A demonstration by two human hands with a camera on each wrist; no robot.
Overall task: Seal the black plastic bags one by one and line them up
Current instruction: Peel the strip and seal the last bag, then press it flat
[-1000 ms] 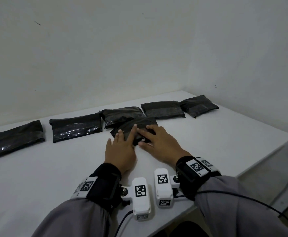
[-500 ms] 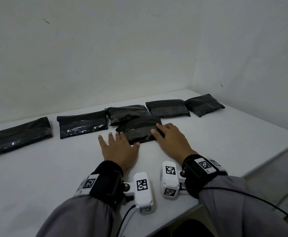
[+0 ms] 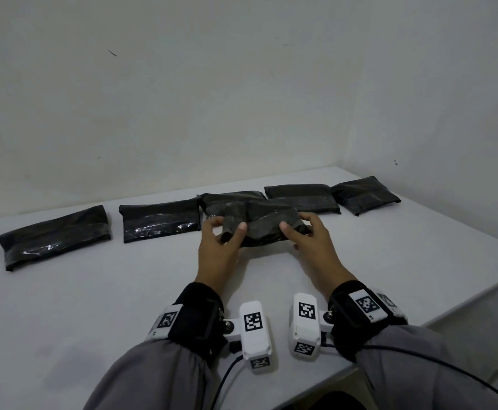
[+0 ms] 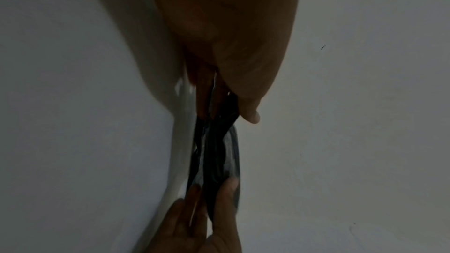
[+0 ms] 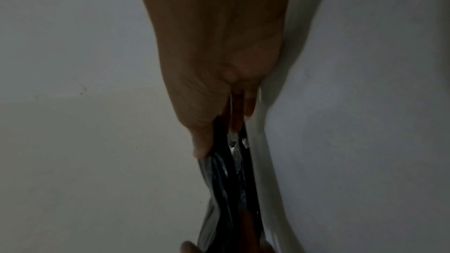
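Note:
A crumpled black plastic bag (image 3: pixel 264 226) hangs lifted just above the white table (image 3: pixel 94 297), held at both ends. My left hand (image 3: pixel 227 233) pinches its left end between thumb and fingers; my right hand (image 3: pixel 296 232) pinches the right end. The left wrist view shows the bag (image 4: pixel 214 151) edge-on between my left hand (image 4: pixel 226 103) and the other hand below. The right wrist view shows the same bag (image 5: pixel 231 170) under my right hand (image 5: pixel 219 132). Several other black bags lie in a row behind, among them one at far left (image 3: pixel 54 236) and one at far right (image 3: pixel 364 195).
The row of bags runs along the back of the table near the white wall (image 3: pixel 242 84). The table's right edge (image 3: pixel 461 300) drops off close to my right wrist. Bare tabletop lies between the row and my arms.
Both hands lay flat at the bag on the table; now they pinch its ends and have lifted it off the surface.

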